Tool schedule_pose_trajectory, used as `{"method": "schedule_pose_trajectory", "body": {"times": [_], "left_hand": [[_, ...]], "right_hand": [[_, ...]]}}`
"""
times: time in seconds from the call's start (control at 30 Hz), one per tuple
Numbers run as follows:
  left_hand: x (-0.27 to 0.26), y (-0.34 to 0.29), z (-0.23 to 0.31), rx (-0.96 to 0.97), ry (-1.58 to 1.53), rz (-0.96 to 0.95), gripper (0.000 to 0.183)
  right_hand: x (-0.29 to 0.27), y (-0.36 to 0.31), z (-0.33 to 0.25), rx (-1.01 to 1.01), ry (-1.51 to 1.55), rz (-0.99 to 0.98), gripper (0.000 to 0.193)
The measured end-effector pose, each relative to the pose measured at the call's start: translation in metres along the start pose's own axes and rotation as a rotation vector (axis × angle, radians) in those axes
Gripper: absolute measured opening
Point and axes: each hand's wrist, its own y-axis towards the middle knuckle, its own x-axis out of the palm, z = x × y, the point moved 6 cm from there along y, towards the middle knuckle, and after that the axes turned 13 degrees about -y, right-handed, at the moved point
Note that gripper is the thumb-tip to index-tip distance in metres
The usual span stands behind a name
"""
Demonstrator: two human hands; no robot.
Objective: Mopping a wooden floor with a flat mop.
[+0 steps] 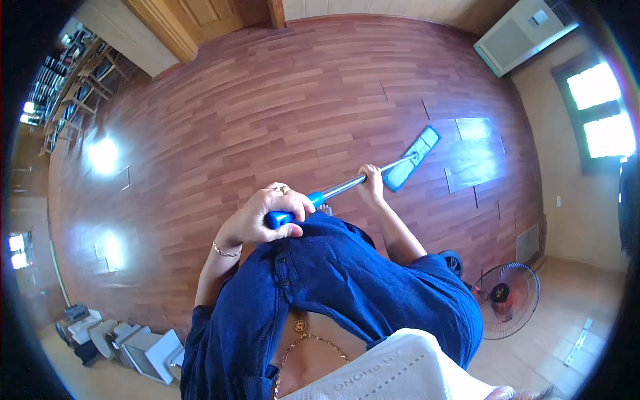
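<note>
A flat mop [347, 185] with a silver pole and a blue grip slants from my waist out to the right. My left hand [272, 208] is closed round the blue grip at the pole's upper end, with a ring on one finger and a bracelet at the wrist. Farther down, my right hand [371, 183] wraps round the metal pole. The mop's blue rectangular head [413, 159] lies on the wood-look floor [267, 113], beside a shiny patch of window light.
An upright white unit [523, 37] stands in the far right corner. At the near right is a fan [505, 297] with a round wire guard. Several pale boxy items [137, 347] line the near left. Stacked chairs and tables [80, 93] fill the far left. A wooden door [213, 17] is at the back.
</note>
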Motion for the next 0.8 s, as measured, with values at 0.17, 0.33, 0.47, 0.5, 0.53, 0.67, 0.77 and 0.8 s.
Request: {"method": "schedule_pose_trajectory", "body": {"times": [0.17, 0.33, 0.47, 0.5, 0.53, 0.67, 0.77, 0.8], "left_hand": [[-0.002, -0.032, 0.032, 0.043, -0.010, -0.105, 0.021], [-0.001, -0.068, 0.065, 0.058, 0.021, -0.120, 0.022], [0.004, -0.110, 0.089, 0.060, 0.079, -0.062, 0.019], [0.005, -0.117, 0.092, 0.077, 0.086, -0.047, 0.018], [0.009, -0.122, 0.098, 0.073, 0.122, -0.036, 0.016], [0.019, -0.132, 0.102, 0.064, 0.205, 0.070, 0.015], [0.023, -0.143, 0.094, 0.025, 0.224, 0.190, 0.015], [0.021, -0.146, 0.090, 0.023, 0.227, 0.240, 0.015]], "right_hand": [[-0.002, -0.059, -0.030, -0.032, 0.049, 0.109, 0.020], [-0.016, -0.090, -0.083, 0.018, 0.103, -0.010, 0.028], [-0.014, -0.105, -0.128, -0.028, 0.185, -0.092, 0.026], [-0.016, -0.104, -0.134, -0.060, 0.215, -0.116, 0.025], [-0.018, -0.101, -0.141, -0.092, 0.248, -0.143, 0.025], [0.004, -0.086, -0.142, -0.202, 0.289, -0.196, 0.025], [0.035, -0.070, -0.136, -0.243, 0.236, -0.289, 0.024], [0.028, -0.061, -0.156, -0.293, 0.259, -0.295, 0.024]]}}
